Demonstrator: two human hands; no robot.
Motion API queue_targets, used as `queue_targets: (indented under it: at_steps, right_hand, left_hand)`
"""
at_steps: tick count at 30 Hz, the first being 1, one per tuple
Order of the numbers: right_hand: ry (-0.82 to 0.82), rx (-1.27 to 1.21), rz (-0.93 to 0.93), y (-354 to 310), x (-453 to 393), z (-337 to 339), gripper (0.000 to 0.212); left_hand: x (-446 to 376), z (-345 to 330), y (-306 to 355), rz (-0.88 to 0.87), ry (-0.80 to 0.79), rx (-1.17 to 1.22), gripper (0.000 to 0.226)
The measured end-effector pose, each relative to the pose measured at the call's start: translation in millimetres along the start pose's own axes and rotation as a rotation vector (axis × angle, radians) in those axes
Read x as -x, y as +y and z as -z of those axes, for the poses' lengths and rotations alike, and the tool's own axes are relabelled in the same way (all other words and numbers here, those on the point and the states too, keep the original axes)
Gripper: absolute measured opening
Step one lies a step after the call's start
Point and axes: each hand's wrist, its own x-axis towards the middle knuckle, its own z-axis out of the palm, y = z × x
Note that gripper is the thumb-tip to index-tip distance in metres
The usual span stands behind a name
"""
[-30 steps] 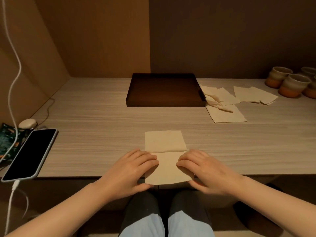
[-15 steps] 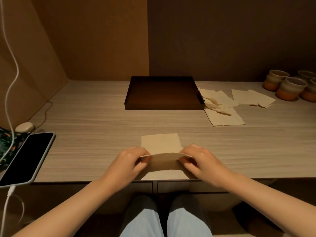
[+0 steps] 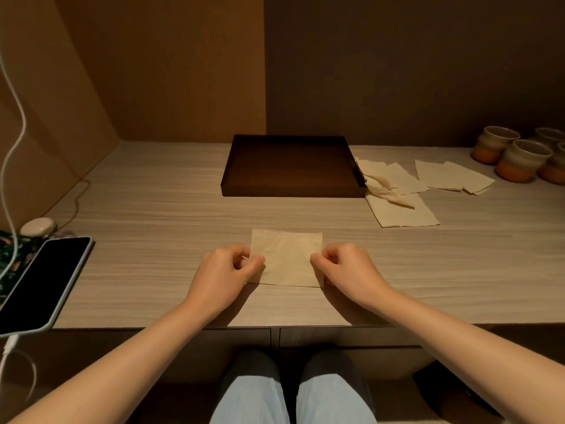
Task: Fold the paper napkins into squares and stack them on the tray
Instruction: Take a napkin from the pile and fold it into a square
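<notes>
Item: paper napkin [image 3: 286, 258], pale, folded over on itself, lying flat on the bench [image 3: 153, 215] near its front edge; slightly wider than deep, long axis running left to right, fold line along the near edge

Hands: left hand [image 3: 226, 270] pinches the napkin's left edge between thumb and curled fingers; right hand [image 3: 345, 267] pinches the right edge likewise (both equally near, one to each side)

Destination: dark tray [image 3: 290, 188], straight ahead of the napkin and well apart, nothing visible in it; judged no napkin yet stacked

Stock: loose napkins [image 3: 403, 206] to the right of the tray, some touching its right wall

Surroundings: pale wood-grain bench in a brown panelled alcove; phone [image 3: 42, 280] with cable at left; glazed cups [image 3: 519, 160] at far right
</notes>
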Motion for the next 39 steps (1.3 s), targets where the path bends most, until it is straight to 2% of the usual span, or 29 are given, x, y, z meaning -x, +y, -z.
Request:
queue_targets:
  at_steps: [4, 9, 12, 14, 17, 20, 23, 28, 32, 35, 39]
  right_hand:
    - [-0.013, 0.056, -0.04, 0, -6, -4, 0.031]
    - [-0.027, 0.057, -0.089, -4, -9, -4, 0.025]
    - [-0.055, 0.089, -0.089, -8, -4, 3, 0.02]
    - [-0.039, 0.205, -0.044, -11, 4, 9, 0.02]
    - [0.028, 0.409, 0.127, -17, 18, 13, 0.031]
    - [-0.098, 0.462, 0.306, -22, 28, 9, 0.049]
    - [-0.252, 0.504, 0.415, -18, 38, 1, 0.059]
    - [-0.245, 0.615, 0.598, -2, 54, -5, 0.062]
    - [-0.258, 0.636, 0.715, 1, 63, 0, 0.046]
    - [-0.3, 0.552, 0.682, 1, 64, 2, 0.035]
    - [-0.242, 0.517, 0.67, -6, 60, 9, 0.017]
  left_hand:
    - [-4, 1, -3, -0.007, -0.012, -0.027, 0.006]
    - [-5, 1, -8, -0.077, 0.015, -0.125, 0.032]
    - [-2, 4, -5, -0.212, 0.018, -0.207, 0.032]
    - [2, 6, -1, -0.298, -0.065, -0.238, 0.031]
    - [11, 2, -2, -0.37, -0.274, -0.382, 0.052]
    - [19, -5, -4, -0.376, -0.402, -0.486, 0.067]
    - [28, -7, -4, -0.4, -0.397, -0.496, 0.066]
    - [44, -4, -12, -0.526, -0.338, -0.495, 0.062]
    - [56, -4, -16, -0.552, -0.289, -0.408, 0.048]
    - [61, -2, -14, -0.574, -0.27, -0.354, 0.037]
    - [58, 0, -8, -0.57, -0.263, -0.301, 0.031]
